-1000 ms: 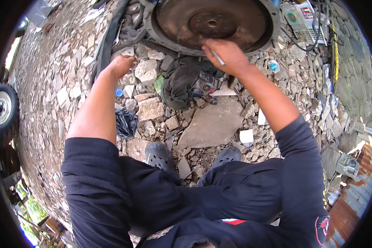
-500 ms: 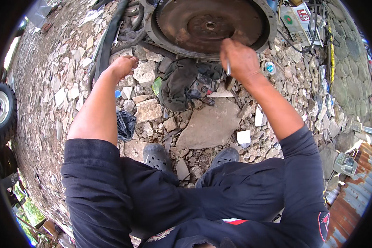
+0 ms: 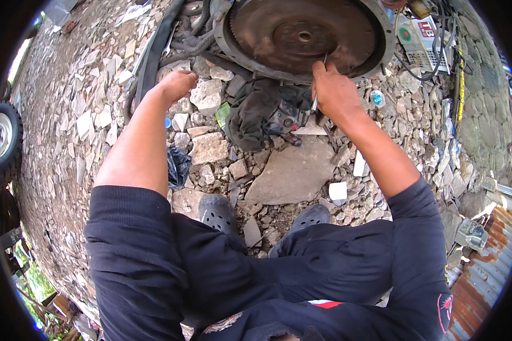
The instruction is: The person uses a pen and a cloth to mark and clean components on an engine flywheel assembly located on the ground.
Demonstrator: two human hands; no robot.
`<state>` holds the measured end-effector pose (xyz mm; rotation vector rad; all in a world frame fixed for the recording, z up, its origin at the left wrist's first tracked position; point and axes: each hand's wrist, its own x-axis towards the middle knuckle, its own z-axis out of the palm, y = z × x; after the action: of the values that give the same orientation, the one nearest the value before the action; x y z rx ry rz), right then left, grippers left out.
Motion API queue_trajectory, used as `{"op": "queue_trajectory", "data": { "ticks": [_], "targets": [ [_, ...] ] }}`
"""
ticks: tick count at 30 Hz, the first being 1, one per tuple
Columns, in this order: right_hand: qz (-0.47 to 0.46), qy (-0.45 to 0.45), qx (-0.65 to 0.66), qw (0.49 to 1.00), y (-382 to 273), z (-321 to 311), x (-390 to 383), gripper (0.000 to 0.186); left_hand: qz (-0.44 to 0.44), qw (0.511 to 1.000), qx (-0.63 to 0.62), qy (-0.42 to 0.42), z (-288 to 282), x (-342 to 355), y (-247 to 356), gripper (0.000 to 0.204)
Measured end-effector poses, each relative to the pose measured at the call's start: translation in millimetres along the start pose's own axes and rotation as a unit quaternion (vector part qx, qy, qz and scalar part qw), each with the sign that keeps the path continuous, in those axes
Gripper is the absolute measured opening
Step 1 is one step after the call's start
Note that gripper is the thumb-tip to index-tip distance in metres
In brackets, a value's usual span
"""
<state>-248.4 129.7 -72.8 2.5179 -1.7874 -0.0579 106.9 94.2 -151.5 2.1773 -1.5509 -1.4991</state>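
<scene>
A large round rusty-brown flywheel (image 3: 267, 34) with a hub hole in its middle sits inside a grey metal housing (image 3: 229, 48) at the top. My right hand (image 3: 337, 94) is closed on a slim metal tool (image 3: 314, 103) at the housing's near right rim. The tool's thin tip reaches over the flywheel's face; its exact kind is unclear. My left hand (image 3: 177, 85) is held over the stones left of the housing, fingers curled, and whatever may be in them is hidden. Between the hands, a dark cloth (image 3: 249, 116) lies beside a greasy metal part (image 3: 283, 118).
Broken stone and tile pieces cover the ground, with a flat slab (image 3: 293, 170) before my feet. Thick dark hoses (image 3: 190, 42) lie at upper left. A white plastic crate (image 3: 424, 48) with cables stands at upper right; rusty corrugated sheet (image 3: 486, 273) is at lower right.
The flywheel and housing appear farther right as the view shifts. My right hand has come slightly lower against the rim, and the tool's tip now shows above the fingers. My left hand stays curled.
</scene>
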Motion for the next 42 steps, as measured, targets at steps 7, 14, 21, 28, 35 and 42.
{"op": "queue_trajectory", "data": {
  "ticks": [7,14,21,28,35,42],
  "targets": [
    [0.021,0.046,-0.003,0.999,5,-10,3,0.023,0.035,0.998,0.052,-0.003,1,-10,11,0.043],
    [-0.005,0.094,0.0,0.996,-1,-18,5,0.027,0.011,0.999,0.028,0.009,0,-19,18,0.043],
    [0.0,0.07,0.009,0.998,7,-10,6,0.029,0.024,0.999,0.042,0.005,-4,-21,19,0.044],
    [-0.021,-0.04,0.0,0.999,5,20,6,0.027,0.021,1.0,0.002,0.012,0,-22,19,0.041],
    [-0.157,0.037,0.181,0.97,-27,21,8,0.024,0.001,1.0,0.005,0.014,-10,-19,-3,0.043],
    [-0.15,-0.038,0.174,0.973,-6,26,5,0.019,0.0,1.0,-0.019,0.002,-4,-14,9,0.044]
  ]
}}
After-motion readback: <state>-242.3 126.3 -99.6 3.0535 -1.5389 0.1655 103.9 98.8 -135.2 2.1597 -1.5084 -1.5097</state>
